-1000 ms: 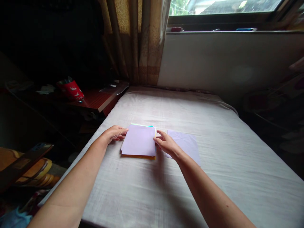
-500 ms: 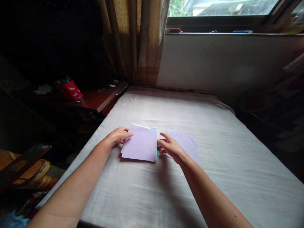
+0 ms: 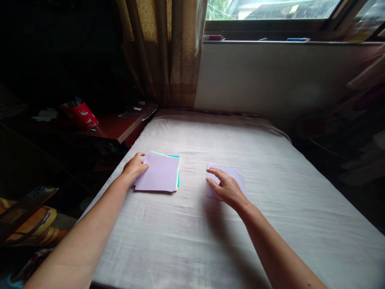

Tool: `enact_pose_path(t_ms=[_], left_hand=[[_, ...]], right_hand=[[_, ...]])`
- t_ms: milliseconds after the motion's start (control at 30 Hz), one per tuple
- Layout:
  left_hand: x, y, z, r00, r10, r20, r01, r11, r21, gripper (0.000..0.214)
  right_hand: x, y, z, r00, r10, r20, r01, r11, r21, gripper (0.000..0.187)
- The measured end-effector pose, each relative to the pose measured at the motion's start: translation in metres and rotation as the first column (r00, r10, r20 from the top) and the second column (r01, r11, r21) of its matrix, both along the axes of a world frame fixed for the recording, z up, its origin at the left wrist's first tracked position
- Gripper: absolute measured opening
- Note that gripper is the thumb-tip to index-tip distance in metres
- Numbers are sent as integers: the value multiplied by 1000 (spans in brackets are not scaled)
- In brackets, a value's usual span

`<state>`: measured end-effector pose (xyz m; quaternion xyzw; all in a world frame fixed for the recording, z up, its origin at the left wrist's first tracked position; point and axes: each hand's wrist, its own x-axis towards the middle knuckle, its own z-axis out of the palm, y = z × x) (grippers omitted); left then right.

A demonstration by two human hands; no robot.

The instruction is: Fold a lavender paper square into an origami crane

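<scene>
A stack of square paper sheets [image 3: 159,173], lilac on top with pale green and turquoise edges showing behind, lies on the left part of the covered surface. My left hand [image 3: 136,165] grips the stack's left edge, thumb on top and fingers beyond the edge, partly hidden. Farther right, a separate lilac paper [image 3: 237,176] with faint creases lies flat. Over it hovers my right hand [image 3: 224,184], thumb and fingers apart, holding nothing; it covers part of that sheet.
A pale sheet [image 3: 186,245] covers the broad bed-like surface. To the left stands a reddish-brown table [image 3: 120,130] with a red container [image 3: 82,114] on it. Behind are a curtain [image 3: 183,60] and a window [image 3: 270,10]. A phone [image 3: 36,194] sits at far left.
My left hand and the paper stack have shifted left and slightly away from me. My right hand has moved right, away from the stack, over the separate lilac paper.
</scene>
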<state>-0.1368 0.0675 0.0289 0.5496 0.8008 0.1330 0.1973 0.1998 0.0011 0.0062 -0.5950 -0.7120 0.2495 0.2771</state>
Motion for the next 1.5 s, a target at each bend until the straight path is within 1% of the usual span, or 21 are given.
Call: enact_pose_path(t_ms=[33,100,200,300,333,367,400,467,500,567,600,667,733,833,933,1000,1067,1200,1267,1367,1500], left_hand=[[-2,-1,1,999,-6,-34,6,1000,12,59],[0,-5,2,995,-20,-96,25,998,49,57],[12,-17,1,982,-51,-182,77,987,143,52],[35,-35,-6,965,-128,-230,181,958,225,48],[45,-42,-10,953,-184,-242,246,935,256,46],[55,-50,-15,914,-303,-271,383,865,323,42],[66,-58,-20,856,-424,-297,514,766,387,39],[88,-73,-29,686,-640,-345,721,537,437,37],[99,-80,-33,598,-715,-363,790,449,418,39],[119,-90,-37,469,-801,-372,868,340,362,43],[127,-93,-37,416,-832,-367,894,301,332,44],[142,-95,-36,366,-853,-373,919,267,291,44],[153,-92,-34,346,-856,-385,927,249,280,42],[162,-87,-31,321,-856,-405,935,219,278,32],[167,-87,-31,297,-845,-444,943,189,272,22],[168,-90,-32,307,-825,-474,941,188,282,19],[170,-94,-33,339,-800,-496,932,215,291,17],[172,-105,-30,410,-762,-501,910,306,278,18],[171,-110,-28,427,-768,-478,903,335,269,21],[164,-111,-27,452,-784,-425,888,354,293,32],[147,-97,-33,497,-790,-358,855,376,357,46]], right_hand=[[11,-2,-3,997,12,82,-17,998,56,38],[33,-8,-9,969,40,244,-68,992,105,47],[57,-19,-18,907,64,416,-108,991,83,63],[66,-29,-26,878,121,462,-180,980,85,50],[66,-32,-28,879,141,456,-208,973,101,44],[65,-35,-30,881,160,445,-235,965,119,39],[63,-38,-31,884,178,431,-257,957,134,36],[58,-42,-32,890,211,404,-290,946,145,34],[56,-44,-33,894,226,387,-301,942,147,35],[52,-48,-32,904,246,349,-314,937,154,36],[51,-50,-32,908,257,330,-322,934,157,36],[49,-52,-30,909,294,296,-351,923,160,36],[49,-54,-30,904,337,263,-386,908,163,38],[47,-55,-30,905,371,208,-409,893,187,42],[46,-57,-30,911,361,199,-400,889,222,43],[44,-58,-29,917,323,235,-378,891,251,39],[43,-61,-27,921,254,295,-337,900,278,32],[40,-64,-23,915,132,381,-253,924,287,19],[40,-65,-22,920,127,371,-238,932,272,21],[44,-65,-21,937,158,313,-244,935,257,23],[51,-63,-22,965,186,184,-228,944,241,25]])
